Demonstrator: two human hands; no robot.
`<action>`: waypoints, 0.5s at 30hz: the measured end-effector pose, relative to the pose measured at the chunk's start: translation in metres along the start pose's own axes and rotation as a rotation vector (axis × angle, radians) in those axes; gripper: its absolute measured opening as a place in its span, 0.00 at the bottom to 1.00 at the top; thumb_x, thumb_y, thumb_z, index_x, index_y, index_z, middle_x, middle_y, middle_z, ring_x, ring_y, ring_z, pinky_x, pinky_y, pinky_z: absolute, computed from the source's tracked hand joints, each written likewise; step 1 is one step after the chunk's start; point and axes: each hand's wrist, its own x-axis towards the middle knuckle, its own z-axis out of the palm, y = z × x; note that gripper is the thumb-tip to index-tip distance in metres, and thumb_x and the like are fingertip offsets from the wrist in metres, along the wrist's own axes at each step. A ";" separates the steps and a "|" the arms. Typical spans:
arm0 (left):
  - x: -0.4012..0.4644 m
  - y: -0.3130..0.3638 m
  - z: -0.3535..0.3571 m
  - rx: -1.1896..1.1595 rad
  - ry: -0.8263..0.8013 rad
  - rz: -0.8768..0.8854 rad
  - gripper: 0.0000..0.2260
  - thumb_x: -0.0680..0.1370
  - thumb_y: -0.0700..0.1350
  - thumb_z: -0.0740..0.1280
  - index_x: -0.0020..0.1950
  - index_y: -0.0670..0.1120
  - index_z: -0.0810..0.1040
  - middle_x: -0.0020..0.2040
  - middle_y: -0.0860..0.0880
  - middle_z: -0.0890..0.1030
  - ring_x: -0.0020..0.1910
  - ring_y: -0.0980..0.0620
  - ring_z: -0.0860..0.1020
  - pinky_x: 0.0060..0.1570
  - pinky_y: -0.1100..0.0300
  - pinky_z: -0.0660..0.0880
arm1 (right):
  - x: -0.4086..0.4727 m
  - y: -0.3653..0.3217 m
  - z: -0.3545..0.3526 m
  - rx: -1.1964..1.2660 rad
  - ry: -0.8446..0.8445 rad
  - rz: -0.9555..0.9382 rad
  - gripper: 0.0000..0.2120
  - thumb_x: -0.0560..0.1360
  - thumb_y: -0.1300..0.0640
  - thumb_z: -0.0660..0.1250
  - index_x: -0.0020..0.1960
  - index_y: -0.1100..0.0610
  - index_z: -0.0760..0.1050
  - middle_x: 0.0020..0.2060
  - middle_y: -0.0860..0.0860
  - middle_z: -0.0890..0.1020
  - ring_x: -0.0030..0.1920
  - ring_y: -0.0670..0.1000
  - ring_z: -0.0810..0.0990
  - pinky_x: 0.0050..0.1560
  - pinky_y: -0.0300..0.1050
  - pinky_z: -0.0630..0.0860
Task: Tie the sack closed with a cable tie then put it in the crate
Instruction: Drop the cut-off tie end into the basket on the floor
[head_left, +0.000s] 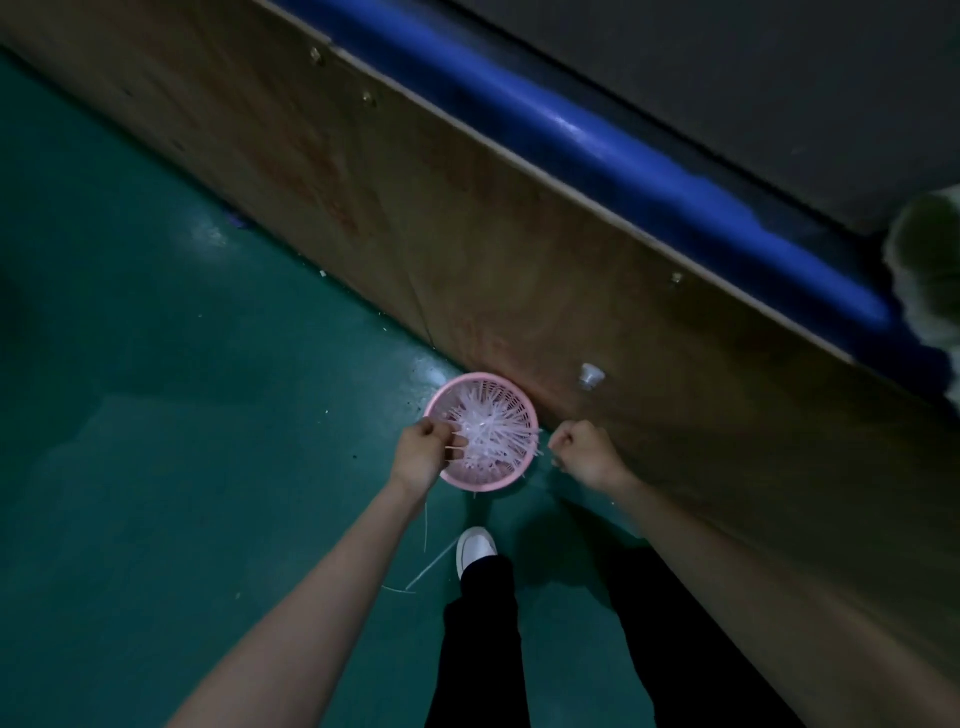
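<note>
The fingers of the left hand are being curled down into a heap of white cable ties, and one or two ties are being pinched between them at the heap's left side. The ties are being held in a round pink basket with slotted walls, several of them being projected over its right rim. The basket is being rested on the green floor, touching or just beside the foot of a brown plywood panel that is being run diagonally across the view. The right hand is being kept clenched in a loose fist just to the right of the basket, close to the panel; whether a tie is being gripped inside it cannot be told. A small white fitting is being shown on the panel above the right hand. Loose ties are being left scattered on the floor below the basket, near a white shoe and dark trouser legs. A blue rail is being shown along the panel's upper edge. At the view's right edge, a pale bulging form, possibly the sack, is being only partly shown, well apart from both hands.
</note>
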 end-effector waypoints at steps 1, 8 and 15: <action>-0.010 0.008 0.001 0.025 -0.001 0.019 0.08 0.81 0.36 0.55 0.53 0.37 0.73 0.38 0.45 0.78 0.34 0.51 0.75 0.30 0.67 0.73 | -0.011 -0.005 -0.009 0.027 0.018 -0.018 0.13 0.73 0.67 0.61 0.35 0.53 0.76 0.38 0.55 0.83 0.41 0.52 0.80 0.48 0.48 0.76; -0.086 0.073 0.004 0.133 -0.010 0.245 0.10 0.80 0.34 0.55 0.47 0.39 0.76 0.37 0.45 0.79 0.36 0.50 0.76 0.42 0.60 0.76 | -0.093 -0.037 -0.065 0.163 0.112 -0.174 0.14 0.73 0.65 0.64 0.33 0.50 0.75 0.34 0.54 0.83 0.37 0.53 0.81 0.50 0.52 0.79; -0.180 0.146 0.008 0.228 -0.033 0.532 0.11 0.79 0.36 0.59 0.42 0.47 0.77 0.37 0.47 0.81 0.36 0.54 0.78 0.38 0.68 0.75 | -0.202 -0.071 -0.130 0.272 0.224 -0.318 0.05 0.73 0.64 0.66 0.42 0.56 0.79 0.35 0.55 0.84 0.34 0.48 0.80 0.41 0.40 0.76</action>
